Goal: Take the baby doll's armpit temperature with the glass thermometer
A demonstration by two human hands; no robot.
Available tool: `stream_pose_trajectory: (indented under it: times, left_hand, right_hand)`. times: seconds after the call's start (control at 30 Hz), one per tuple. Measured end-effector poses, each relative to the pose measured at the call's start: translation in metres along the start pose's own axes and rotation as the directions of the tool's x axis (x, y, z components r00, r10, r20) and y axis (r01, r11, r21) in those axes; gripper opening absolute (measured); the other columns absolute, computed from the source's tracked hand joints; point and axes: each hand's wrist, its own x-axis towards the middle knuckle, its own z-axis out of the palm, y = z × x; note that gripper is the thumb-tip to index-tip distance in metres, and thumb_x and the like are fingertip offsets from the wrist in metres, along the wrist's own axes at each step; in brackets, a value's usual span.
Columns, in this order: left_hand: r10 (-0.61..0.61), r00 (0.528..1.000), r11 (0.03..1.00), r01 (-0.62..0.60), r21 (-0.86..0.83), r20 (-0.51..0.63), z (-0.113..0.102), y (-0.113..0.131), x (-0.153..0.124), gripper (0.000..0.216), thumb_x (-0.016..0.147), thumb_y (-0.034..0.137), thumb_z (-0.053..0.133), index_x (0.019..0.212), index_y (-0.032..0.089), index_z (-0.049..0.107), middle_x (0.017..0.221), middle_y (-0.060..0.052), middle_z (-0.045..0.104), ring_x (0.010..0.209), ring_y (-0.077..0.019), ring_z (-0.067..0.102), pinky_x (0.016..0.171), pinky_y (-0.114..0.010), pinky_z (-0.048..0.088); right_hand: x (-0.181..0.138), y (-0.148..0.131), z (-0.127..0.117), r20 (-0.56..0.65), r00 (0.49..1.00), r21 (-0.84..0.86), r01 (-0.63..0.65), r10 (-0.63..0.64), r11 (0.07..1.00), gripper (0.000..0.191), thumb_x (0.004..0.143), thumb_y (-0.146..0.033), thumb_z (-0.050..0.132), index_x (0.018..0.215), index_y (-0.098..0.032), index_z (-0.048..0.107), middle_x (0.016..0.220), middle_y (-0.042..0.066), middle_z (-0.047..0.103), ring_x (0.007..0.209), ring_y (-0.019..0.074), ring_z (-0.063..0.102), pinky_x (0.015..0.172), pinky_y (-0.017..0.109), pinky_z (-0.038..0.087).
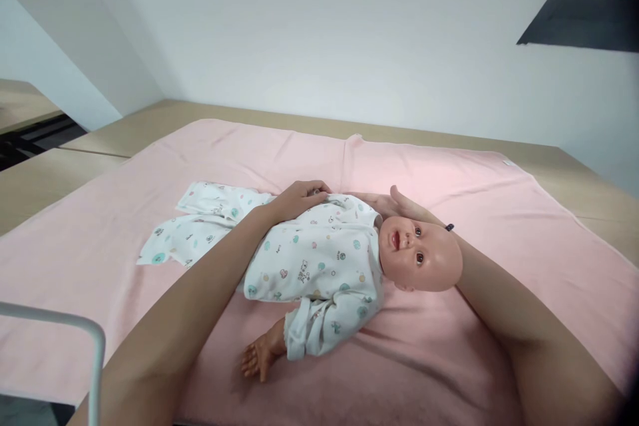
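A baby doll [422, 256] lies on its back, its head to the right. It wears a white printed top [314, 253] and matching trousers [210, 216], whose legs lie flat to the left. My left hand [302, 198] reaches over the doll's waist to its far side, fingers curled by the top's far edge; what they grip is hidden. Beyond the doll's far shoulder, my right hand [387, 203] has its thumb raised apart and its fingers stretched along the far sleeve, partly hidden. The doll's near hand [262, 353] sticks out of a bunched cuff.
A pink blanket [164, 166] with wrinkles covers most of the wooden table [94, 133]. A white wall [319, 33] rises behind it. At the lower left a pale curved rail [97, 353] stands close to my left arm. A dark-framed panel [574, 20] hangs upper right.
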Motion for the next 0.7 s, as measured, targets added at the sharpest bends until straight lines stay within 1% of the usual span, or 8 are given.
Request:
stream_pose_trajectory:
  times: [0.07, 0.13, 0.23, 0.4, 0.47, 0.57, 0.7]
  left_hand:
    - [0.000, 1.000, 1.000, 0.000, 0.009, -0.012, 0.0003, 0.0016, -0.0003, 0.035, 0.093, 0.051, 0.052, 0.106, 0.025, 0.072, 0.100, -0.003, 0.071, 0.089, -0.0214, 0.060, 0.082, -0.035, 0.047]
    - [-0.001, 1.000, 1.000, 0.001, 0.016, -0.019, 0.0004, 0.0034, -0.0006, 0.036, 0.092, 0.051, 0.053, 0.105, 0.025, 0.072, 0.099, -0.003, 0.071, 0.089, -0.0219, 0.060, 0.082, -0.036, 0.048]
    - [-0.008, 1.000, 1.000, 0.008, 0.020, -0.021, 0.0001, 0.0054, -0.0011, 0.036, 0.091, 0.051, 0.052, 0.104, 0.025, 0.072, 0.097, -0.003, 0.071, 0.088, -0.0220, 0.060, 0.080, -0.035, 0.048]
    - [-0.016, 1.000, 1.000, 0.016, 0.023, -0.026, -0.0002, 0.0070, -0.0014, 0.037, 0.090, 0.053, 0.052, 0.104, 0.025, 0.072, 0.095, -0.004, 0.071, 0.088, -0.0231, 0.060, 0.079, -0.036, 0.049]
    - [-0.018, 1.000, 1.000, 0.019, 0.023, -0.025, -0.0001, 0.0073, -0.0015, 0.038, 0.090, 0.053, 0.052, 0.104, 0.025, 0.072, 0.095, -0.004, 0.071, 0.088, -0.0236, 0.060, 0.079, -0.037, 0.049]
    - [-0.021, 1.000, 1.000, 0.021, 0.022, -0.024, 0.0000, 0.0079, -0.0017, 0.038, 0.089, 0.053, 0.052, 0.104, 0.024, 0.072, 0.094, -0.004, 0.070, 0.087, -0.0234, 0.060, 0.078, -0.037, 0.049]
    - [-0.016, 0.999, 1.000, 0.016, 0.018, -0.028, 0.0001, 0.0084, -0.0021, 0.037, 0.089, 0.052, 0.053, 0.103, 0.025, 0.073, 0.094, -0.004, 0.071, 0.087, -0.0227, 0.060, 0.078, -0.036, 0.049]
  right_hand:
    - [0.0006, 0.0015, 0.0002, -0.006, 1.000, 0.004, 0.017, -0.017, 1.000, 0.078, 0.106, -0.064, 0.009, 0.156, -0.009, 0.032, 0.151, 0.018, 0.051, 0.128, 0.0274, 0.060, 0.105, 0.050, 0.047]
    - [0.0000, 0.0015, 0.0004, -0.007, 1.000, 0.004, 0.016, -0.016, 1.000, 0.076, 0.107, -0.062, 0.011, 0.157, -0.009, 0.031, 0.150, 0.018, 0.052, 0.128, 0.0278, 0.060, 0.105, 0.051, 0.047]
    - [-0.0012, 0.0003, 0.0012, -0.003, 1.000, 0.000, -0.001, 0.001, 1.000, 0.070, 0.109, -0.056, 0.015, 0.154, -0.005, 0.033, 0.145, 0.018, 0.056, 0.127, 0.0288, 0.061, 0.106, 0.052, 0.047]
    - [0.0016, 0.0016, 0.0040, -0.018, 0.999, -0.002, 0.051, -0.051, 0.999, 0.070, 0.107, -0.059, 0.015, 0.153, -0.011, 0.037, 0.151, 0.016, 0.052, 0.135, 0.0283, 0.054, 0.112, 0.050, 0.041]
    - [0.0026, 0.0018, 0.0041, -0.012, 0.999, -0.010, 0.046, -0.046, 0.999, 0.070, 0.107, -0.058, 0.017, 0.152, -0.010, 0.039, 0.150, 0.016, 0.053, 0.136, 0.0295, 0.054, 0.112, 0.051, 0.040]
    - [0.0044, 0.0012, 0.0039, -0.006, 0.999, -0.017, 0.037, -0.037, 0.999, 0.073, 0.107, -0.060, 0.016, 0.150, -0.007, 0.041, 0.148, 0.018, 0.054, 0.134, 0.0307, 0.055, 0.110, 0.051, 0.042]
    - [0.0080, 0.0003, 0.0057, -0.019, 0.997, -0.014, 0.075, -0.075, 0.997, 0.080, 0.104, -0.065, 0.009, 0.151, -0.007, 0.039, 0.153, 0.021, 0.048, 0.138, 0.0285, 0.051, 0.108, 0.048, 0.042]
